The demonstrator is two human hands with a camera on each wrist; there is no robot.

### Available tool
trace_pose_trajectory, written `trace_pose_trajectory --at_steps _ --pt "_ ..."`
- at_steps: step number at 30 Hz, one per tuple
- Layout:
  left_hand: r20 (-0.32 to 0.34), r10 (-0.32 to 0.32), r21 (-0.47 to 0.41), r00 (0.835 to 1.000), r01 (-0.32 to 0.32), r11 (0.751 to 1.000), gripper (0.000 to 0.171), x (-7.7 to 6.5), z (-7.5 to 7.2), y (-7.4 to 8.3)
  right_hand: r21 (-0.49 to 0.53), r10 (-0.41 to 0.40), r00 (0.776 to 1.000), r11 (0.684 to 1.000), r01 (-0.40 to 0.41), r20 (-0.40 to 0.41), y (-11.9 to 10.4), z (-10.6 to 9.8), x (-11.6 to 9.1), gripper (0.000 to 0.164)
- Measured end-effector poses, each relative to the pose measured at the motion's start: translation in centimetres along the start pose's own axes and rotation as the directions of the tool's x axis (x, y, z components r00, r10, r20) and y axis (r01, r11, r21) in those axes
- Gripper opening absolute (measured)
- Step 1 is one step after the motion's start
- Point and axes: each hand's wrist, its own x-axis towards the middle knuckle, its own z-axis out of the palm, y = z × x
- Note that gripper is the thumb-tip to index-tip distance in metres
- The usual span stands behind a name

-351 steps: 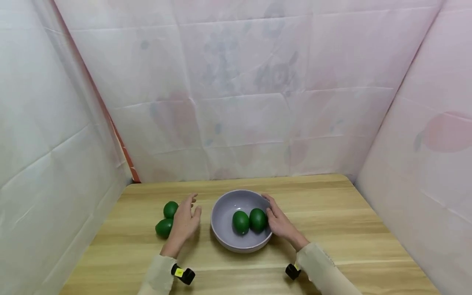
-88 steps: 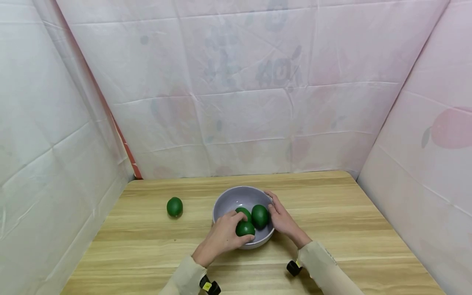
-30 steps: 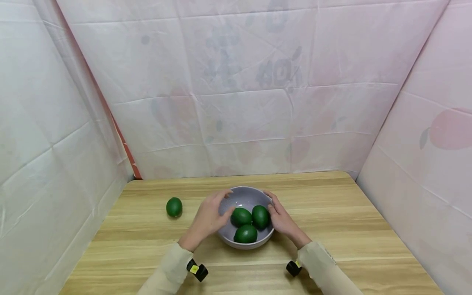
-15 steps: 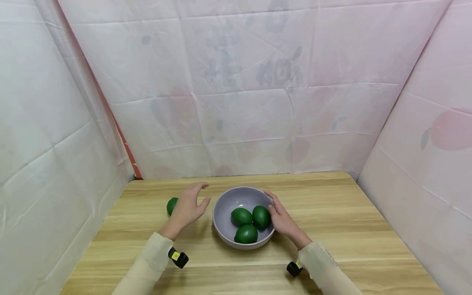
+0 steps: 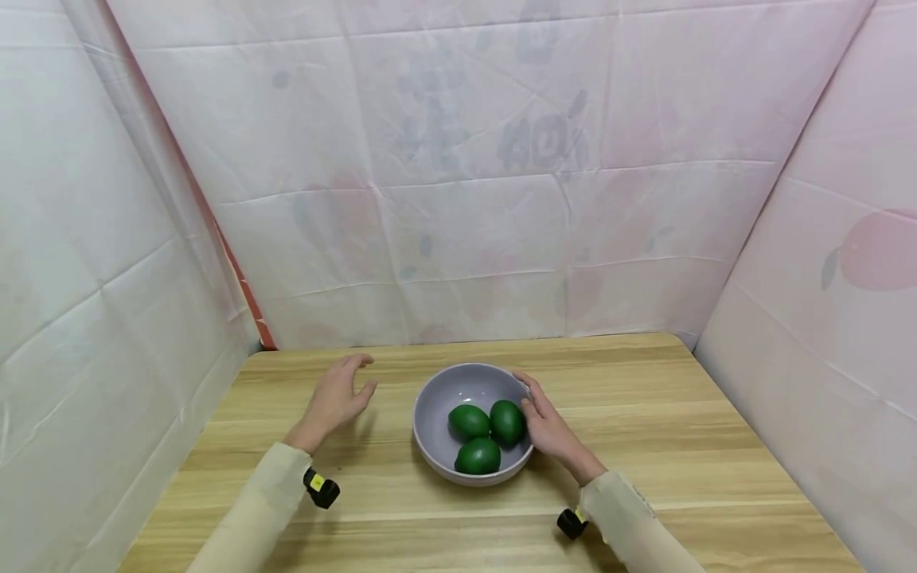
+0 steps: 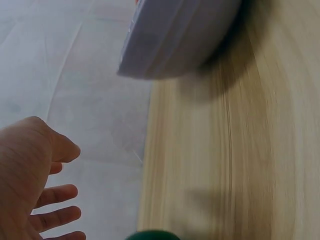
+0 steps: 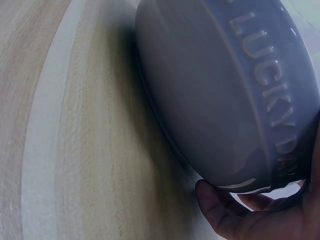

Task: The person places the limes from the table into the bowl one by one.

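A lavender-grey bowl (image 5: 438,398) stands mid-table with three smooth, dark green oval fruits (image 5: 478,456) lying together inside. My right hand (image 5: 550,434) holds the bowl's right side, its thumb at the rim. In the right wrist view, fingers (image 7: 215,207) curl at the edge of the bowl (image 7: 200,90), which carries raised lettering. My left hand (image 5: 334,402) hovers left of the bowl, fingers spread and slightly bent, nothing in its grasp. It hides another green fruit in the head view; the top of that fruit (image 6: 152,235) shows at the left wrist view's bottom edge.
The wooden table (image 5: 645,414) has rounded far corners. Pale printed cloth (image 5: 458,239) hangs behind it and on both sides. A black wrist camera (image 5: 322,489) is strapped to the left sleeve, another camera (image 5: 571,524) to the right.
My left hand has put a third green fruit into the bowl and let go of it. It has since moved left, over the remaining fruit. My right hand keeps its hold on the bowl.
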Motion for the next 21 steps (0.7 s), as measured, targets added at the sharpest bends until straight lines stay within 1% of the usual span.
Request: trace_pose_trajectory --at_steps 5,10,14,18,21 --pt "0.013 -0.017 0.011 1.0 0.017 1.0 0.039 -0.2 -0.1 -1.4 -0.003 -0.019 1.0 1.0 0.019 -0.003 -0.1 0.1 -0.1 0.05" --pt "0.032 -0.044 0.031 0.999 0.043 0.999 0.039 -0.4 -0.1 -2.6 -0.013 -0.02 1.0 1.0 0.02 -0.006 -0.1 0.0 -0.2 0.05" --pt "0.033 -0.056 0.034 0.998 0.055 0.998 0.038 -0.5 -0.1 -3.0 -0.002 -0.019 1.0 1.0 0.019 0.001 -0.2 -0.1 -0.3 0.05" --pt "0.028 -0.042 0.046 0.999 0.041 0.998 0.034 -0.8 -0.1 -3.2 0.003 -0.015 1.0 1.0 0.015 0.002 -0.1 -0.1 -0.3 0.05" --pt "0.04 -0.045 0.058 0.998 0.043 0.997 0.032 -1.0 0.0 -3.4 0.001 -0.015 1.0 1.0 0.015 -0.003 -0.2 -0.1 -0.3 0.05"
